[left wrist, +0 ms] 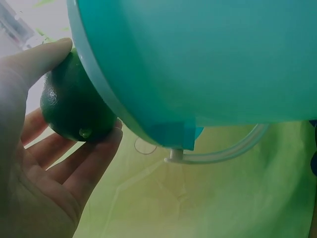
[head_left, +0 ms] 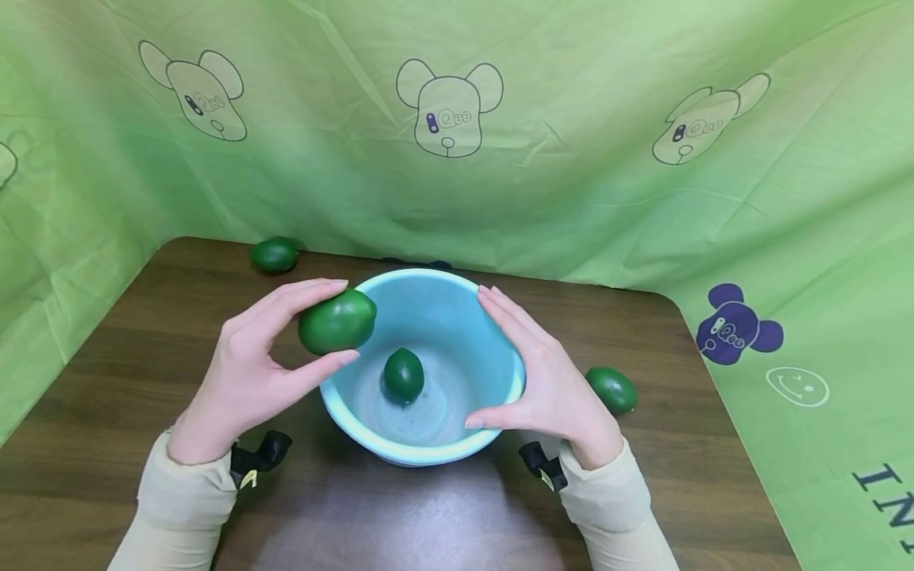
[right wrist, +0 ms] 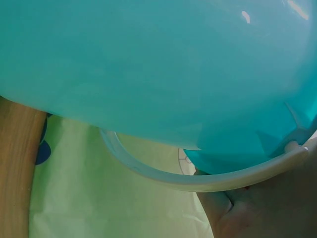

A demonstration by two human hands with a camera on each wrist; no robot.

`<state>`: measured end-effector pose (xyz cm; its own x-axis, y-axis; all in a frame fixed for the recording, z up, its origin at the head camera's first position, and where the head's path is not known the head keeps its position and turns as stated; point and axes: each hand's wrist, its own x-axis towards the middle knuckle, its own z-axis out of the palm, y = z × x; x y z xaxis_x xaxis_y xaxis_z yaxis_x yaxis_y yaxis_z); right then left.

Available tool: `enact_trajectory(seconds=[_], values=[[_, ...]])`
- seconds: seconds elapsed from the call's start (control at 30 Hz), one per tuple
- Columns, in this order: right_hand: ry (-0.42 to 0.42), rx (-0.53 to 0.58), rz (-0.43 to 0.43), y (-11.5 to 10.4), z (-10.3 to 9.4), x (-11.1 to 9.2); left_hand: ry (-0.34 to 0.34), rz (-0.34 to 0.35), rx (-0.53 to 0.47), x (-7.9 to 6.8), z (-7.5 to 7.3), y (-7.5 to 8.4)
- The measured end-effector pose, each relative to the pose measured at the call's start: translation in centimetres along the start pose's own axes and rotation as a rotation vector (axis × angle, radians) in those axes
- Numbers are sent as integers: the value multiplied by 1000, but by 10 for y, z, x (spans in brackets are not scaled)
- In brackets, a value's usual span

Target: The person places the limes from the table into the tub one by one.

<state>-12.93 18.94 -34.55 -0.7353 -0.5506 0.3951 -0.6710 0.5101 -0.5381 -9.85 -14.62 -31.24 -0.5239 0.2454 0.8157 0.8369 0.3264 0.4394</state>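
Observation:
My left hand (head_left: 246, 369) pinches a green lime (head_left: 337, 321) between thumb and fingers at the left rim of a light-blue bucket (head_left: 443, 313). In the left wrist view the held lime (left wrist: 74, 101) overlaps the outside of the bucket's rim. Another lime (head_left: 404, 374) lies on the bucket's floor. Across from it, my right hand (head_left: 546, 377) holds the bucket's right side, its fingers along the rim and its thumb over the front edge. The right wrist view shows mostly the bucket's wall (right wrist: 129, 64); part of that hand is hidden behind it.
One lime (head_left: 274, 255) lies at the table's back left, another (head_left: 612, 389) to the right beside my right wrist. A pale bucket handle (right wrist: 198, 182) hangs at the far side. Green printed cloth (head_left: 571, 198) borders the wooden table (head_left: 664, 476) at the back and sides.

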Motion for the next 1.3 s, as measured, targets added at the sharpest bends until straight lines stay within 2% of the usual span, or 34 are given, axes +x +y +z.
enact_trajectory(seconds=[0.3, 0.53, 1.03, 1.3], values=[[-1, 5, 5, 1, -1, 1, -57, -1, -35, -4, 7, -7], [-2, 1, 4, 2, -2, 1, -89, -34, -40, -9, 11, -14], [-8, 10, 5, 4, -4, 3, -128, -79, -41, -11, 18, -16], [-11, 17, 6, 5, -5, 5, -181, -109, -28, -12, 20, -18]])
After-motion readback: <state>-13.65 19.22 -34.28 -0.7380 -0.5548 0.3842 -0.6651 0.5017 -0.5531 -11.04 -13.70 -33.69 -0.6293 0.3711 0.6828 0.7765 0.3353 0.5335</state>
